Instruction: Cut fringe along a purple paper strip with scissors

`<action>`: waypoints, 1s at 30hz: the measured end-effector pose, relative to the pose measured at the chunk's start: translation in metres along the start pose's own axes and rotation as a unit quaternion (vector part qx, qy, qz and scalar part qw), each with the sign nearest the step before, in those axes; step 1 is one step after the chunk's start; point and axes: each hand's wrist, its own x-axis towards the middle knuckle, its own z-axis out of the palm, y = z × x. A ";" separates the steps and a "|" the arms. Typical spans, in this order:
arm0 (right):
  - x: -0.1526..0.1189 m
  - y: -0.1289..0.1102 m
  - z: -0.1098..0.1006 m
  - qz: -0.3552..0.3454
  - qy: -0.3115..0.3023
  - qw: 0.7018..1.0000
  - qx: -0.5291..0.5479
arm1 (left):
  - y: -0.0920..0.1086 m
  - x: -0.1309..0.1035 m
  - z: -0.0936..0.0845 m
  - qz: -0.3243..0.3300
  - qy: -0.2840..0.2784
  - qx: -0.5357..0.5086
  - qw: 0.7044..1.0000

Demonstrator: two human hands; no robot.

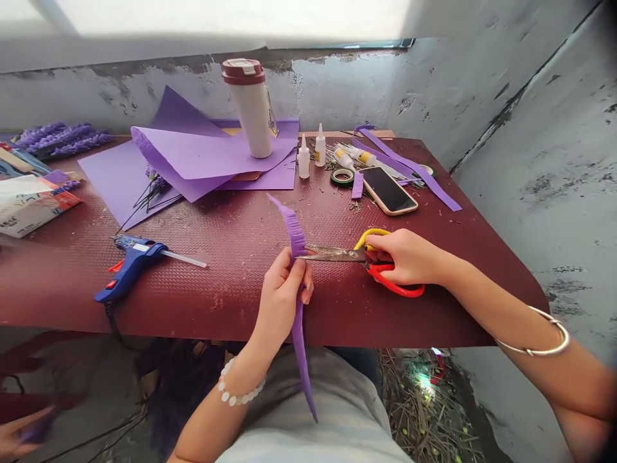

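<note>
My left hand point(285, 283) pinches a long purple paper strip point(295, 233) near the table's front edge. Above my fingers the strip's right side is cut into a fringe of short slits. Its uncut lower end point(299, 354) hangs down past the table edge. My right hand point(409, 257) grips scissors point(337, 254) with one yellow and one red handle. The blades are slightly apart and lie at the strip's edge, just above my left thumb.
A blue glue gun point(137, 260) lies left on the dark red table point(231, 308). Behind are purple paper sheets point(212, 154), a lidded cup point(253, 116), small glue bottles point(320, 146), green tape point(342, 177) and a phone point(388, 190). Another person's hand point(26, 432) shows at lower left.
</note>
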 end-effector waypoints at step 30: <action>0.002 -0.007 0.013 0.039 0.027 0.994 -0.102 | 0.006 0.001 0.005 0.000 -0.010 0.094 0.995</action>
